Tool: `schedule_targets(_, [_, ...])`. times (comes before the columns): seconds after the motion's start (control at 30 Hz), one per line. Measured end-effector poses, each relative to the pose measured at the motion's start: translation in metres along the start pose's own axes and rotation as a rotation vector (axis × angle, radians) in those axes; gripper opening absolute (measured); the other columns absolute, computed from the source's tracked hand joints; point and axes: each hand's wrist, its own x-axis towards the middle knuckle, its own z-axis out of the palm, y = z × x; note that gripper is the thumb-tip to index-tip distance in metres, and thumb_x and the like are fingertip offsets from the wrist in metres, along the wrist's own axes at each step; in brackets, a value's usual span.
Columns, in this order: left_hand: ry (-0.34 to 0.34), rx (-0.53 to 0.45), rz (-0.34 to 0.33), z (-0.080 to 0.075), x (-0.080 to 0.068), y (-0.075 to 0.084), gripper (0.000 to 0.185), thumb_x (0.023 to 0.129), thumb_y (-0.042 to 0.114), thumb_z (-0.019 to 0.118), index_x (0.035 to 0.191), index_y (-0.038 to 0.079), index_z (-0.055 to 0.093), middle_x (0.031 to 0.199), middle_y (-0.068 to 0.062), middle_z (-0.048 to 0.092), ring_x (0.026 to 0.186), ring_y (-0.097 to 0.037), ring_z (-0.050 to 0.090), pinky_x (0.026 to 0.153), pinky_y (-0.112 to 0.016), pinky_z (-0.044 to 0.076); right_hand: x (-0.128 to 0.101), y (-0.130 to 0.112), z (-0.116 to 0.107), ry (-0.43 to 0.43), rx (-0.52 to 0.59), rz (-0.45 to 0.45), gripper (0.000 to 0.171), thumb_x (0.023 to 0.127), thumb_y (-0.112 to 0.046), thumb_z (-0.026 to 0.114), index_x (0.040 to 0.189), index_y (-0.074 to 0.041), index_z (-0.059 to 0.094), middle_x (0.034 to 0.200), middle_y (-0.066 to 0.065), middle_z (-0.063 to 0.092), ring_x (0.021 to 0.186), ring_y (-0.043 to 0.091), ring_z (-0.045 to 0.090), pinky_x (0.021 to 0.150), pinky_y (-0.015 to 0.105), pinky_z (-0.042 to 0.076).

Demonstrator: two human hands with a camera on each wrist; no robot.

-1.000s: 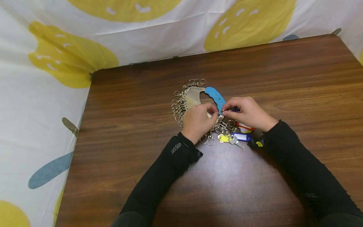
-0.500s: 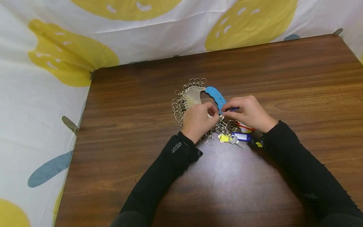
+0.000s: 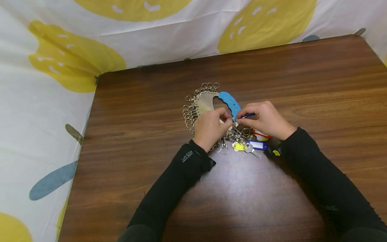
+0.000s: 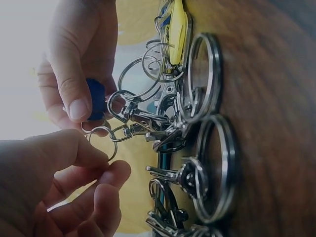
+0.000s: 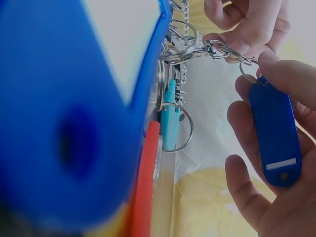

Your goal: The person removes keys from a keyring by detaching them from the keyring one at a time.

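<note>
A metal key holder plate (image 3: pixel 205 102) with a blue grip handle (image 3: pixel 229 102) lies on the table, its edge lined with swivel clips and split rings. My left hand (image 3: pixel 210 127) pinches a split ring (image 4: pixel 116 146) that hangs from one clip near the handle's lower end. Facing it, my right hand (image 3: pixel 267 119) holds a blue key tag (image 5: pixel 275 133) against its fingers. The tag's small ring (image 5: pixel 245 73) sits between thumb and finger, right at the split ring. Thumb and fingers of both hands nearly meet there.
Below the hands lie a yellow tag (image 3: pixel 239 147), another blue tag (image 3: pixel 257 145) with a white label, a silver key (image 3: pixel 253 152) and a red tag (image 3: pixel 261 134). A patterned cloth (image 3: pixel 169 37) hangs along the back of the brown table (image 3: pixel 145 111).
Both hands stay at the same spot by the handle's lower end. Only slight finger movements show, and the blue tag in my right hand tilts a little.
</note>
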Motion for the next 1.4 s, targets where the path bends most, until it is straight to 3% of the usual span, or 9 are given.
schedule_targets(0.17, [0.005,-0.011,0.007,-0.0002,0.0005,0.0004,0.007,0.086,0.028,0.063,0.085,0.026,0.069,0.079,0.012,0.072,0.055,-0.008,0.053,0.047,-0.021,0.031,0.0003,-0.0007,-0.0009,-0.013,0.007,0.044,0.009,0.083,-0.010,0.071,0.092,-0.010,0.073,0.088,0.004,0.073,0.075,0.011,0.065,0.064,0.021,0.050])
schedule_targets(0.4, [0.010,-0.033,0.022,0.0005,0.0013,0.0020,0.007,0.086,0.025,0.063,0.087,0.023,0.070,0.083,0.010,0.073,0.053,-0.008,0.052,0.046,-0.020,0.030,0.0018,-0.0026,-0.0018,-0.086,0.014,0.111,0.008,0.087,-0.010,0.067,0.095,-0.009,0.069,0.093,0.005,0.071,0.087,0.017,0.066,0.075,0.033,0.052])
schedule_targets(0.53, [0.012,-0.033,0.039,0.0011,0.0018,0.0022,0.007,0.087,0.024,0.063,0.089,0.021,0.070,0.083,0.009,0.073,0.054,-0.008,0.053,0.046,-0.020,0.032,0.0020,-0.0032,-0.0019,-0.113,0.005,0.140,0.008,0.088,-0.010,0.066,0.095,-0.008,0.069,0.094,0.007,0.071,0.088,0.017,0.067,0.076,0.033,0.052])
schedule_targets(0.77, [0.006,-0.013,0.034,0.0014,0.0019,0.0028,0.008,0.087,0.025,0.062,0.089,0.022,0.069,0.084,0.010,0.073,0.059,-0.008,0.058,0.048,-0.021,0.035,0.0022,-0.0014,-0.0018,-0.132,-0.028,0.112,0.017,0.091,-0.011,0.062,0.101,-0.004,0.073,0.095,0.011,0.074,0.073,0.015,0.064,0.065,0.027,0.047])
schedule_targets(1.0, [-0.001,-0.012,0.022,0.0024,0.0018,0.0031,0.009,0.089,0.026,0.062,0.092,0.023,0.069,0.086,0.010,0.073,0.061,-0.008,0.060,0.047,-0.020,0.034,0.0027,-0.0009,-0.0010,-0.138,-0.044,0.080,0.017,0.091,-0.011,0.062,0.100,-0.004,0.074,0.093,0.010,0.074,0.075,0.015,0.065,0.066,0.029,0.048])
schedule_targets(1.4, [-0.016,0.024,-0.004,0.0031,0.0007,0.0041,0.017,0.092,0.034,0.059,0.091,0.023,0.072,0.078,0.009,0.071,0.056,-0.008,0.055,0.046,-0.020,0.033,0.0024,-0.0024,-0.0006,-0.112,-0.017,0.102,0.015,0.090,-0.015,0.064,0.098,-0.007,0.074,0.088,0.005,0.074,0.060,0.003,0.054,0.059,0.022,0.042])
